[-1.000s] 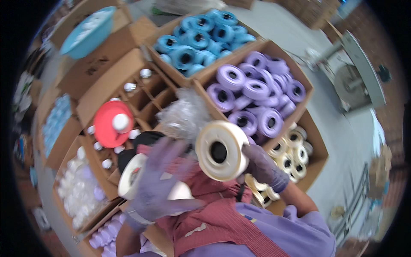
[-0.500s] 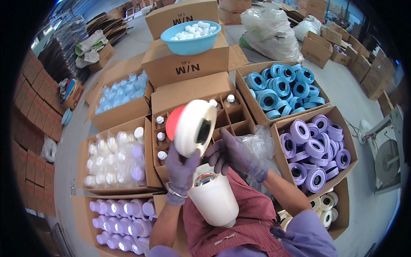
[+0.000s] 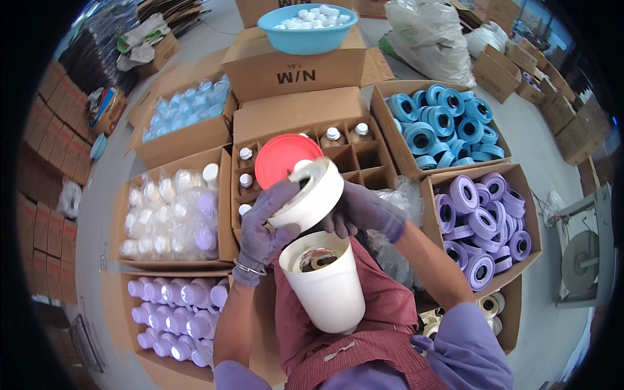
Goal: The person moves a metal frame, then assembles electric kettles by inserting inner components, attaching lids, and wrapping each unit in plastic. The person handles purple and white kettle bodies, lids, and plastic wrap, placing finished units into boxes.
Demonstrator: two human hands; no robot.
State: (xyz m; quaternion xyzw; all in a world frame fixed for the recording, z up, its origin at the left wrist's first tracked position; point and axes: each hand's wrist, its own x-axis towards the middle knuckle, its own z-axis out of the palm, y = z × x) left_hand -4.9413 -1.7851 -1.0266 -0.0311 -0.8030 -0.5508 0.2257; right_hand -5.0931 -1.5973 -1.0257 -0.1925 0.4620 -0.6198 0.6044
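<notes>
My left hand [image 3: 265, 221] is closed on a thick white plastic collar [image 3: 311, 198], tilted above my lap. Its dark inner part shows only in part. Against the collar's right side, the bent fingers of my right hand [image 3: 367, 211] grip it; the collar hides some of them. Both hands wear thin purple gloves. Just below, a white flask body [image 3: 325, 286] leans upright on my red apron [image 3: 383, 286], its mouth facing up. A shiny, mirror-like liner [image 3: 318, 259] shows inside that mouth. Behind the collar, a round red disc [image 3: 286, 153] lies on the divided carton [image 3: 383, 153].
White-capped bottles [image 3: 333, 136] stand in the carton's cells. At right, boxes hold blue collars [image 3: 439, 120], purple collars [image 3: 482, 221] and cream collars [image 3: 491, 304]. At left are bagged white bottles [image 3: 156, 214] and purple bottles [image 3: 179, 318]. A blue basin [image 3: 305, 40] holds white caps.
The white collar has come down and tipped flatter, closer to the flask's mouth. My right hand has moved in against it. The head view has shifted, showing more of the flask's liner.
</notes>
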